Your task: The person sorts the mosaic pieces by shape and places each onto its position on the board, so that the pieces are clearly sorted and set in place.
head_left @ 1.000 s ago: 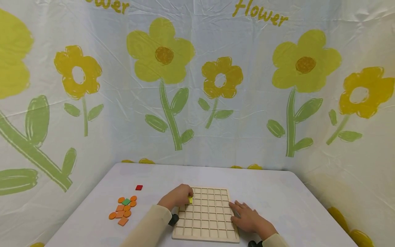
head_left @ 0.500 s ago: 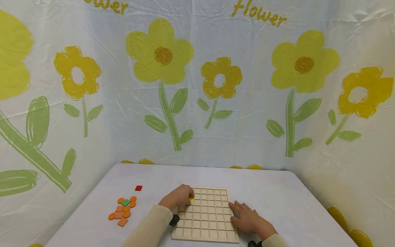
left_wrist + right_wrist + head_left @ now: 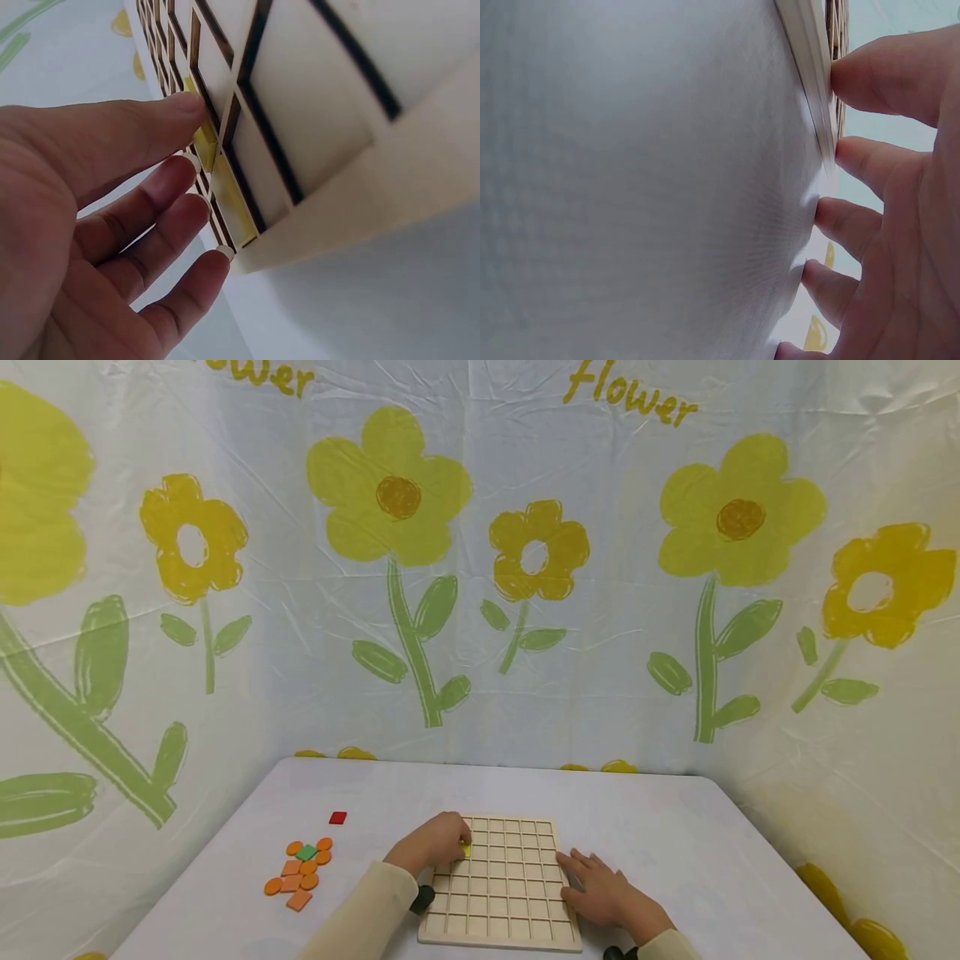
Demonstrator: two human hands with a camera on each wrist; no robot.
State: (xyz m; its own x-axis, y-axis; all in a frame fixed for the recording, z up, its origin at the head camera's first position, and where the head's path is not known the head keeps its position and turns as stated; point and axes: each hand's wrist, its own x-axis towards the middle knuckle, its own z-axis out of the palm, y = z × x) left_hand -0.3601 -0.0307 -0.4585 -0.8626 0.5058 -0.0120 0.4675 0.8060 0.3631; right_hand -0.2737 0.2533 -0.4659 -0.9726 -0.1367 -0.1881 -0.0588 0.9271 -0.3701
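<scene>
A pale wooden board [image 3: 498, 906] with a grid of square recesses lies on the table. My left hand [image 3: 433, 843] is over its far left part and pinches a yellow tile [image 3: 467, 851] at the grid. In the left wrist view the thumb presses along that tile, while the index finger is mostly hidden behind the thumb. A second yellow tile [image 3: 234, 199] sits in the neighbouring recess near the board's edge. My right hand [image 3: 602, 889] lies with fingers spread at the board's right edge; its thumb and index fingertips [image 3: 847, 154] touch the edge.
Left of the board lies a loose group of orange discs [image 3: 324, 843], orange square tiles [image 3: 299, 900] and a green square tile [image 3: 306, 852]. A red square tile [image 3: 338, 817] lies apart, farther back. A flower-printed cloth [image 3: 480, 693] hangs around the table [image 3: 637, 810].
The left hand stays at nearly the same spot on the board, and the yellow tile under its fingers shifts only slightly toward the near side. The right hand keeps still.
</scene>
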